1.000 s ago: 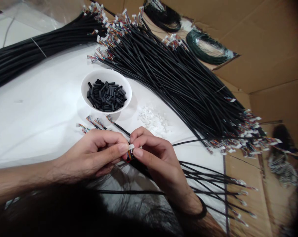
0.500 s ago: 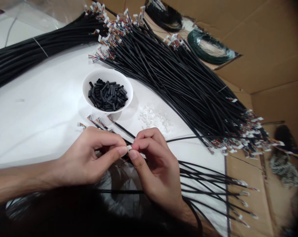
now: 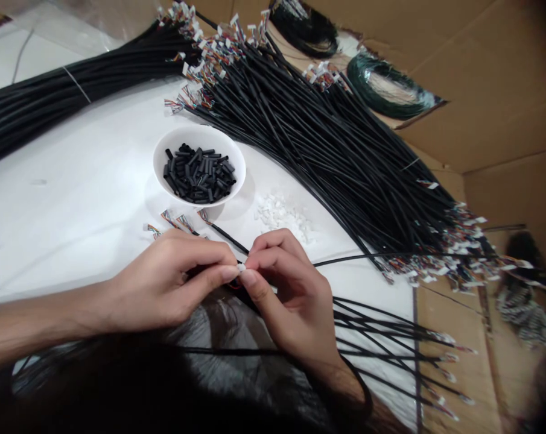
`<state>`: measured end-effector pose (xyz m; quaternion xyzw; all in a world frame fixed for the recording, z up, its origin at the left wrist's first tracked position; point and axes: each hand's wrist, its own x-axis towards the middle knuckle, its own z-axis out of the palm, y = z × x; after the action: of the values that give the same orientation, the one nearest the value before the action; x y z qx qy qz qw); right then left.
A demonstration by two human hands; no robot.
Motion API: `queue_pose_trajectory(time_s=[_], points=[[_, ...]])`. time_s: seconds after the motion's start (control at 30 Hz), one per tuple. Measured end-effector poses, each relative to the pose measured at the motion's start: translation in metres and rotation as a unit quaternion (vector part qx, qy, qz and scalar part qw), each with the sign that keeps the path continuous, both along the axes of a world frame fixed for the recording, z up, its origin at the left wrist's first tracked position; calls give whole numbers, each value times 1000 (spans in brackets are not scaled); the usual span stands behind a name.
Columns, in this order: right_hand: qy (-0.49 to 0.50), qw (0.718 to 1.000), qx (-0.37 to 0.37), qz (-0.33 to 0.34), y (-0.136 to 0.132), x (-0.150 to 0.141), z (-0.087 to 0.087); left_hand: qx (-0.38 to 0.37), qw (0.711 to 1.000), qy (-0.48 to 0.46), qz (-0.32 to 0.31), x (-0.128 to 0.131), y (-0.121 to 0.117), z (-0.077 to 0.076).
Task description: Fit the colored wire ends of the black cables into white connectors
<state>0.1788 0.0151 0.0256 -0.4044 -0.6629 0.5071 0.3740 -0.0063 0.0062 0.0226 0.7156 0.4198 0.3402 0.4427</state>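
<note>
A small white connector (image 3: 241, 267) is pinched between the thumbs and forefingers of both my hands. My left hand (image 3: 177, 280) grips it from the left, and my right hand (image 3: 291, 295) from the right, so that little of it shows. A bit of red wire peeks out just under the fingertips; the rest of that wiring is hidden by my hands. Just behind them, a black cable (image 3: 227, 236) with coloured wire ends lies on the white table (image 3: 96, 181). A pile of small white connector housings (image 3: 285, 218) lies beyond my right hand.
A white bowl (image 3: 159, 181) holds short black sleeves. Large bundles of black cables (image 3: 309, 138) with white connectors span the back. More loose cables (image 3: 381, 319) reach past the table's right edge. Coils of dark wire (image 3: 381, 87) rest by the cardboard at the back right.
My hands have shifted very slightly right and up, and the pinched connector is now more covered by my fingertips. The whole view has drifted a little; the bowl and cables stay in place.
</note>
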Motion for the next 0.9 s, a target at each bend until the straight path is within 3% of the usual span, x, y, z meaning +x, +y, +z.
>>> queue_pose_trajectory(time_s=[0.2, 0.3, 0.57, 0.73, 0.9], points=[[81, 986, -127, 64, 7, 5, 3, -127, 983, -126, -35, 1, 0, 0], [101, 977, -168, 81, 8, 6, 1, -156, 975, -148, -49, 0, 0, 1], [106, 954, -264, 94, 11, 10, 5, -30, 994, -98, 24, -2, -3, -2], [101, 950, -273, 113, 13, 10, 9, 72, 993, -90, -14, -4, 7, -2], [111, 951, -268, 110, 11, 10, 11, 90, 990, -108, -19, -7, 10, -2]])
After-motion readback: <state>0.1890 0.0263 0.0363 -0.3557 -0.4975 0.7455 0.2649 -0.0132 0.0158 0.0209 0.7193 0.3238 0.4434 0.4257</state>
